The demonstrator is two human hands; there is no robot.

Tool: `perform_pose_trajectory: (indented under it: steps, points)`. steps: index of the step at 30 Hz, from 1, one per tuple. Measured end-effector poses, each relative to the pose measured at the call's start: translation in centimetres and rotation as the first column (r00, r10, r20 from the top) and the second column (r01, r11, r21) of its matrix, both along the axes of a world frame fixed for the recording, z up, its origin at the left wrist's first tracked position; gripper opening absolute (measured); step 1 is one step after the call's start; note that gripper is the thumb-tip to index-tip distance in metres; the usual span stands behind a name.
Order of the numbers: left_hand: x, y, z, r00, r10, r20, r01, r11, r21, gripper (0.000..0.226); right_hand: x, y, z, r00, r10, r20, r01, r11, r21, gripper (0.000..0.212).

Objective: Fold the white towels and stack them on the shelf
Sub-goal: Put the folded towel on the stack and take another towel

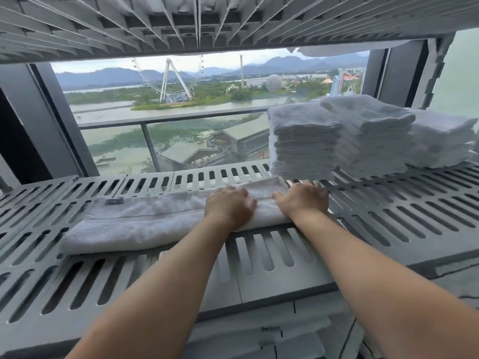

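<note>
Towel (134, 224) lies lengthwise on the slotted shelf (388, 218), just before the folded stacks (303, 141); your left hand (229, 206) and right hand (302, 200) press flat, uncurled, on its right end, likely to set the crease before folding.

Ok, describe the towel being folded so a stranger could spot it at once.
On the grey slotted shelf before the window, stacks of folded towels stand at the right. Left of them one long white towel lies, its right end under the left hand and right hand. Only it is unstacked, with a grey label near its far left corner.
</note>
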State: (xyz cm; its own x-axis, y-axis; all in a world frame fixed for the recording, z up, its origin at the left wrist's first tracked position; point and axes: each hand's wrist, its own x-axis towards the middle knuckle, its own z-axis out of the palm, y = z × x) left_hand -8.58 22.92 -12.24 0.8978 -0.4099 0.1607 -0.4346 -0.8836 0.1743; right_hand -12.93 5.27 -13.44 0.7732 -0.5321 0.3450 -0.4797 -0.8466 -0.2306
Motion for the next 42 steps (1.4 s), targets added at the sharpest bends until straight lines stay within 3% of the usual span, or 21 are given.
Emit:
perform_pose_trajectory:
  steps: [7,15,19,26,31,32,36,40,42]
  points:
    - [-0.9,0.0,-1.6,1.000,0.019,-0.006,-0.018,0.995,0.099,0.062,-0.1,0.1,-0.7,0.972,0.213,0.099,-0.224,0.968,0.111,0.053]
    - [-1.3,-0.2,-1.8,0.998,0.062,0.011,-0.063,0.992,0.110,0.063,-0.8,0.2,-1.1,0.899,0.278,0.338,-0.355,0.914,0.194,0.038]
    - [-1.2,-0.4,-1.8,0.997,0.074,0.027,-0.077,0.990,0.120,0.063,-0.4,0.0,-0.9,0.858,0.286,0.427,-0.467,0.780,0.416,0.034]
    - [-1.3,-0.4,-1.9,0.996,0.079,0.040,-0.082,0.992,0.101,0.063,0.2,0.4,-0.5,0.823,0.242,0.513,-0.530,0.654,0.541,0.029]
    - [-1.3,-0.2,-2.1,0.996,0.072,0.053,-0.077,0.994,0.084,0.064,-0.2,1.0,1.2,0.769,0.220,0.601,-0.640,0.251,0.726,0.014]
    - [-1.3,-0.1,-2.1,0.996,0.068,0.055,-0.073,0.994,0.082,0.064,-0.3,1.1,1.4,0.770,0.197,0.607,-0.638,0.217,0.739,0.013]
    - [-1.2,0.0,-2.2,0.997,0.057,0.051,-0.061,0.995,0.080,0.063,-0.2,1.0,1.5,0.781,0.105,0.615,-0.606,0.360,0.709,0.012]
    - [-1.3,-0.1,-2.3,0.995,0.011,0.096,-0.016,0.999,0.052,0.058,-0.4,0.3,1.8,0.798,-0.021,0.602,-0.584,0.221,0.781,0.036]
    - [-1.2,-0.1,-2.3,0.994,-0.024,0.106,0.017,0.998,0.064,0.054,-0.6,0.0,1.9,0.820,-0.153,0.551,-0.545,0.085,0.834,0.044]
